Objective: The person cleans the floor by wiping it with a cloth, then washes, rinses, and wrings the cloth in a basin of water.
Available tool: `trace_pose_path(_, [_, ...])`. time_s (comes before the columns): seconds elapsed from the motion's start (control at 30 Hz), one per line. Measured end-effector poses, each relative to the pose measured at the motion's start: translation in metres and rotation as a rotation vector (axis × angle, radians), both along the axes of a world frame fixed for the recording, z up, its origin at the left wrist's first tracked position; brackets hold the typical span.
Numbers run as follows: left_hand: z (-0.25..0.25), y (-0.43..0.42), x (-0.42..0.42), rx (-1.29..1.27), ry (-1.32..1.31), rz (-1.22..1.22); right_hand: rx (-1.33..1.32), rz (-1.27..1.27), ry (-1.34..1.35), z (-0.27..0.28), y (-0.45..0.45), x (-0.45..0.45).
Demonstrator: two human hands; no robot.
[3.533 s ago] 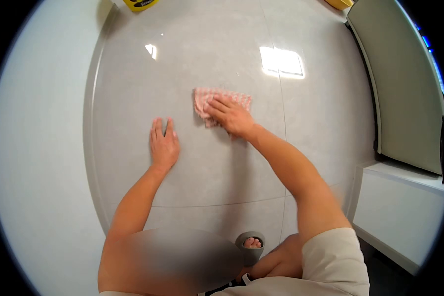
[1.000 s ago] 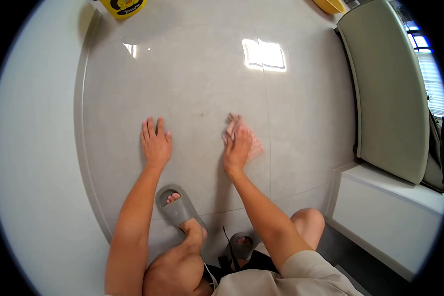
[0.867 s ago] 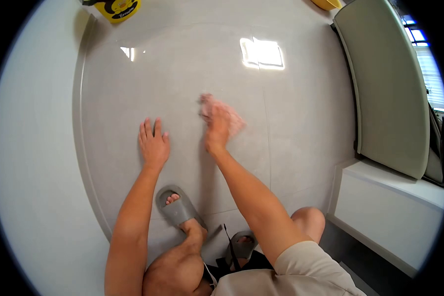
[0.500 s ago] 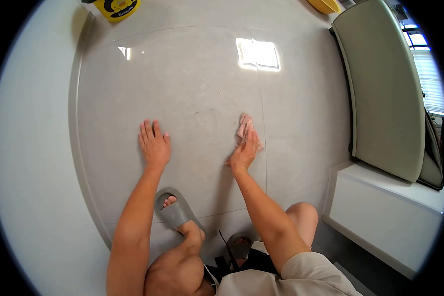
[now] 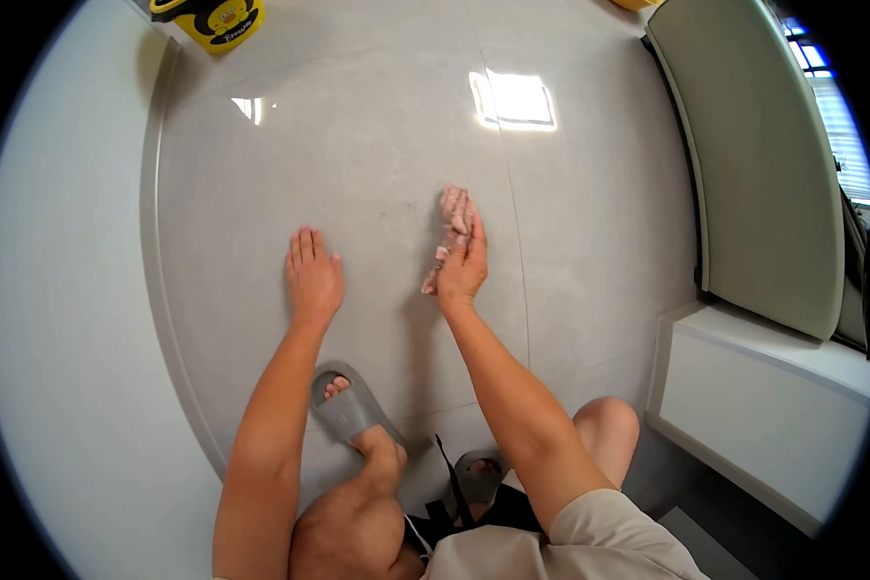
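A crumpled pink-and-white cloth (image 5: 454, 211) is bunched on the grey tiled floor (image 5: 377, 309), right of the middle. My right hand (image 5: 465, 266) grips it from its right side, with the fingers along the cloth and the thumb on its near part. To the left, my left hand (image 5: 314, 278) lies flat on the floor, palm down, holding nothing. Between the hands and a little farther off, faint dark marks (image 5: 397, 212) show on the tiles.
A yellow and black bucket (image 5: 217, 21) stands at the far left by the white wall (image 5: 68, 271). A grey-green panelled object (image 5: 749, 164) and a white ledge (image 5: 759, 387) are on the right. Below are my feet in grey slippers (image 5: 353, 406).
My right hand has swept the cloth back and forth, lately left and away from me, and the cloth is more bunched. My left hand has shifted slightly, its fingers closer together. A second foot has come into view.
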State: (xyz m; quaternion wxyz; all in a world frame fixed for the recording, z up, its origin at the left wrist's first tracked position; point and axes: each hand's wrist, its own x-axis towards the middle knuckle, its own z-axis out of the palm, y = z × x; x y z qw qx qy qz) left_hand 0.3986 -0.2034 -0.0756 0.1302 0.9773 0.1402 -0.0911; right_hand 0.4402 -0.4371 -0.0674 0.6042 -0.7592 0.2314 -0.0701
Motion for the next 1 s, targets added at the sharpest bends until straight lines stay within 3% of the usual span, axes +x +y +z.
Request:
trace_pose_path(0.13, [0.005, -0.022, 0.003, -0.025, -0.007, -0.037, 0.006, -0.106, -0.096, 0.002, -0.043, -0.029])
trace_pose_path(0.27, [0.008, -0.036, 0.004, -0.057, -0.004, -0.067, 0.029, -0.223, -0.004, 0.024, -0.079, -0.060])
trace_pose_path(0.37, [0.016, -0.041, 0.007, -0.062, 0.011, -0.088, -0.188, -0.280, -0.013, -0.003, -0.108, -0.077])
trace_pose_path(0.4, [0.018, -0.043, 0.006, -0.060, 0.020, -0.099, -0.167, -0.277, 0.097, -0.006, -0.115, -0.081])
trace_pose_path(0.6, [0.013, -0.036, 0.000, -0.059, -0.024, -0.120, -0.906, -0.150, -0.130, -0.093, -0.066, -0.050])
trace_pose_path(0.67, [0.006, -0.029, -0.006, -0.031, -0.025, -0.128, -0.507, 0.029, -0.138, -0.074, -0.018, -0.015])
trace_pose_path(0.7, [0.006, -0.028, -0.006, -0.015, -0.032, -0.131, -0.568, 0.141, -0.185, -0.085, -0.002, 0.002])
trace_pose_path(0.73, [0.008, -0.029, -0.006, -0.013, -0.025, -0.132, -0.382, 0.164, -0.310, -0.090, 0.016, 0.023])
trace_pose_path(0.83, [0.008, -0.025, -0.011, -0.001, -0.007, -0.127, 0.301, 0.077, -0.015, 0.002, 0.042, 0.045])
trace_pose_path(0.93, [0.003, -0.023, -0.012, -0.007, -0.003, -0.122, 0.484, 0.014, -0.123, -0.002, 0.021, 0.040])
trace_pose_path(1.0, [0.003, -0.023, -0.011, -0.037, 0.003, -0.116, 0.356, 0.021, -0.114, -0.024, -0.011, 0.031])
